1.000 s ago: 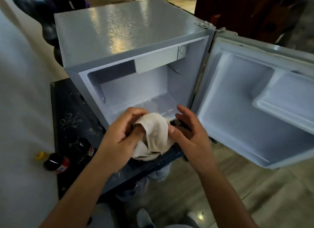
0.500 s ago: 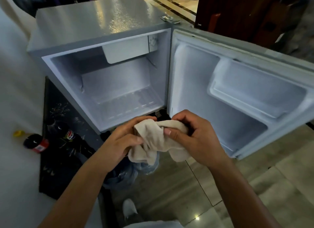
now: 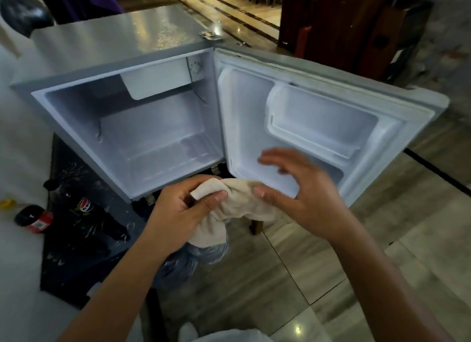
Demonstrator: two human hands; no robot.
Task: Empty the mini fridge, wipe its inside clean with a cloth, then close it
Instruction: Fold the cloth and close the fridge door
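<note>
While the left hand [image 3: 178,209] pinched the cloth [image 3: 239,201] just below the mini fridge [image 3: 153,127] | right hand [image 3: 303,188] had let go, fingers spread, thumb touching cloth | fridge empty, door [image 3: 318,127] open | wiping seemingly next

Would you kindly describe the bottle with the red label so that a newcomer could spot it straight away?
Start at the open mini fridge and look down to its left. Past the dark patterned mat, on the white surface, lies the bottle with the red label. Unlike the blue-labelled bottle on the mat, it lies off the mat.
</note>
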